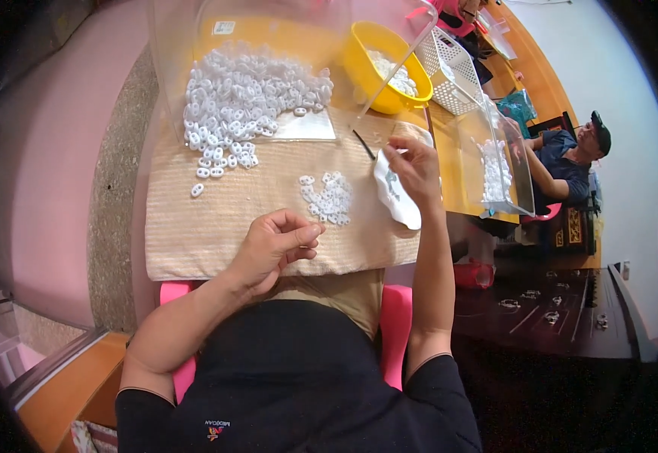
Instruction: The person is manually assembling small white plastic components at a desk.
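My left hand (278, 248) is over the near part of the towel-covered table (193, 226), thumb and fingertips pinched together. Whatever is in that pinch is too small to make out. Just beyond it lies a small group of flat white pieces with holes (327, 198). My right hand (417, 172) is raised at the right, its fingers also closed, and what they hold, if anything, is hidden. Beside and partly behind it are a white item with a grey-green mark (391, 189) and a thin black stick (362, 143). Farther off spreads a large pile of white two-holed oval pieces (242, 94).
A clear plastic box (172, 68) surrounds much of the pile. Beyond my right hand stand a yellow basin (359, 57) with white pieces, a white perforated basket (450, 57) and another clear bin (521, 181). A co-worker (563, 162) sits at the right.
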Demonstrator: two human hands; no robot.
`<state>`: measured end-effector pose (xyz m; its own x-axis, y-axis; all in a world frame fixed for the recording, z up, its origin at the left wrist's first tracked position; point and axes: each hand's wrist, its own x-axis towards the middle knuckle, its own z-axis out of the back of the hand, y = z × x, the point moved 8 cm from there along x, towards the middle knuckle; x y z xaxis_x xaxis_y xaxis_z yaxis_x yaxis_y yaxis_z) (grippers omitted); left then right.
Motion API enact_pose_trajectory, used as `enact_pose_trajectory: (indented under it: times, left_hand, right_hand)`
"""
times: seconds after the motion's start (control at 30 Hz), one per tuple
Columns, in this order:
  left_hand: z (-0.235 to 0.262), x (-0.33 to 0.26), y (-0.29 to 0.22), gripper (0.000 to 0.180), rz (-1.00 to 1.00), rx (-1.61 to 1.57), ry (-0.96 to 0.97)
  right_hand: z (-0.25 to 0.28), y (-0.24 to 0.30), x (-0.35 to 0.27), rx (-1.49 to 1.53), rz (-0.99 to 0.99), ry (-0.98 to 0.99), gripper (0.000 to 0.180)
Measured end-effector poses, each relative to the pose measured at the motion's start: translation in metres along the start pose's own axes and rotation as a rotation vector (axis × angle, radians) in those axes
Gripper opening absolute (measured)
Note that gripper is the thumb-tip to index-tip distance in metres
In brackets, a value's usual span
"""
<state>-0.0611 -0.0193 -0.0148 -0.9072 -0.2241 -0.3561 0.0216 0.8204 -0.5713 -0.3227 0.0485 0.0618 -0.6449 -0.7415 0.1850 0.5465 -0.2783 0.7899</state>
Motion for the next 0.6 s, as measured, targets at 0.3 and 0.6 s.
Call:
enact_pose_trajectory:
  times: [0.3, 0.6]
  left_hand:
    - [0.001, -0.001, 0.000, 0.010, -0.014, 0.039, -0.006]
    - [0.000, -0.002, -0.001, 0.010, -0.021, 0.054, -0.005]
  right_hand:
    - [-0.057, 0.054, -0.054, -0.385, 0.156, 0.277, 0.021]
    - [-0.073, 0.045, -0.064, -0.582, 0.080, 0.367, 0.013]
